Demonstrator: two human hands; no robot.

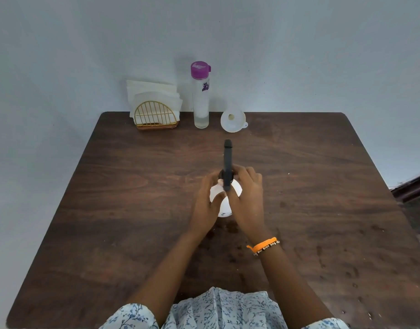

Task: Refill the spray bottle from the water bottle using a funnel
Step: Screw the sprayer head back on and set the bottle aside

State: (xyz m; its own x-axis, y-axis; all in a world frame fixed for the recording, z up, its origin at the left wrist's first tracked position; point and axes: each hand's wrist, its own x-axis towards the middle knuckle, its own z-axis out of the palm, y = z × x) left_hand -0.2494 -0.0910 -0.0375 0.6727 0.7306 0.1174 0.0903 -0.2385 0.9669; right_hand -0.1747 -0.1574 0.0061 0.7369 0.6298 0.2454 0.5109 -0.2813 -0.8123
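Both hands cover most of the white spray bottle (224, 205); its neck under the black sprayer (227, 162) cannot be seen.

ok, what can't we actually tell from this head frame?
- Spray bottle: head view, both hands cover most of its white body, so its fill level is hidden.
- Left hand and right hand: fingertips overlap at the black spray head; whether it is being unscrewed is unclear.
- Water bottle: clear, level hard to read; label print too small.
- Funnel: spout hidden behind its bowl.
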